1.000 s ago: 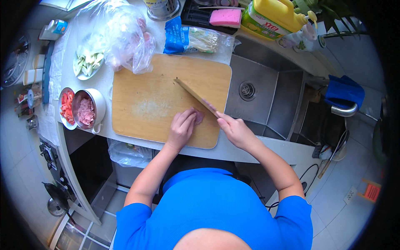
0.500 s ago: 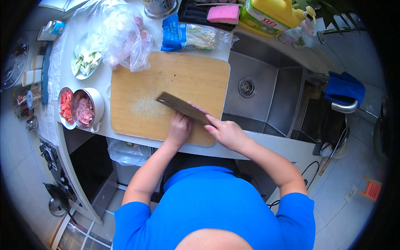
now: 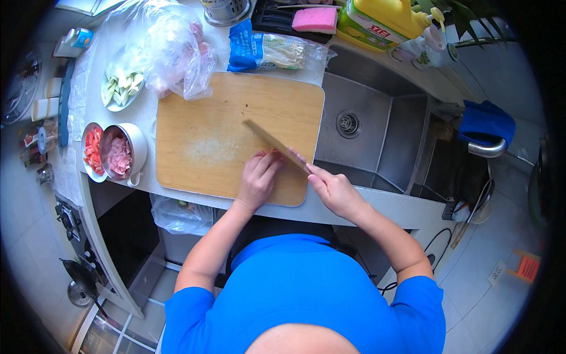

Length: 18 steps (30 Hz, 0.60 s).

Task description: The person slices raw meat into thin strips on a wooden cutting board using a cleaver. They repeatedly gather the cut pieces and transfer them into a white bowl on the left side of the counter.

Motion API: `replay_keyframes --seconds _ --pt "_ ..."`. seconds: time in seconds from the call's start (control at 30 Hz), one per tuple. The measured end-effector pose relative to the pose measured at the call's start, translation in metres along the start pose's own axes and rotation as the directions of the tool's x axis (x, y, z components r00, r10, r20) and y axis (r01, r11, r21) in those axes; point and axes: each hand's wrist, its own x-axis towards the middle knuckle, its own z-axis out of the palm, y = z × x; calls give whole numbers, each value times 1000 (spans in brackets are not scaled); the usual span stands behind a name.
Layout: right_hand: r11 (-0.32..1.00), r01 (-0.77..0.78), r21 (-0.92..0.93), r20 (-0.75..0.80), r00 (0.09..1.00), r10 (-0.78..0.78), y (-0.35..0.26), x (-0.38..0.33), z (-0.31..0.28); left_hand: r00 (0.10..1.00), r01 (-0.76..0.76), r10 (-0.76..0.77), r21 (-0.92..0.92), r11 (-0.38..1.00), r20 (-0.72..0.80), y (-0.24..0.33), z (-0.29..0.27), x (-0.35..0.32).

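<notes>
A broad kitchen knife [image 3: 270, 137] slants over the right half of the wooden cutting board [image 3: 200, 118], its blade seen nearly edge-on. My right hand [image 3: 337, 192] is closed round its handle end near the board's right edge. Close against the blade's near side, my left hand [image 3: 258, 177] rests on the board with fingers bent and pressed together. A small bit of something orange-red shows by its fingertips; the fingers and blade hide most of it, so its kind is unclear. A pale, dusty-looking patch marks the board left of my hands.
Left of the board stand a white mug of pink sliced meat [image 3: 119, 159], a bowl of chopped red pieces [image 3: 93, 154] and a plate of pale green slices [image 3: 121, 91]. Behind lie plastic bags [image 3: 177, 53] and a blue-clear food packet [image 3: 265, 50]. A steel sink [image 3: 365, 112] adjoins the right.
The knife has turned from showing its broad side to nearly edge-on, its tip shifting right. My right hand has moved slightly right and down; the left fingers have shifted up toward the blade.
</notes>
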Motion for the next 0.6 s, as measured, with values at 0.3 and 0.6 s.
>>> replay_keyframes --seconds 0.3,0.6 --pt "996 43 78 -39 998 -40 5 -13 6 994 46 -43 -30 998 96 -9 -7 6" --pt "999 45 13 -18 999 -45 7 -3 28 994 24 -12 -110 994 105 -16 -8 5"
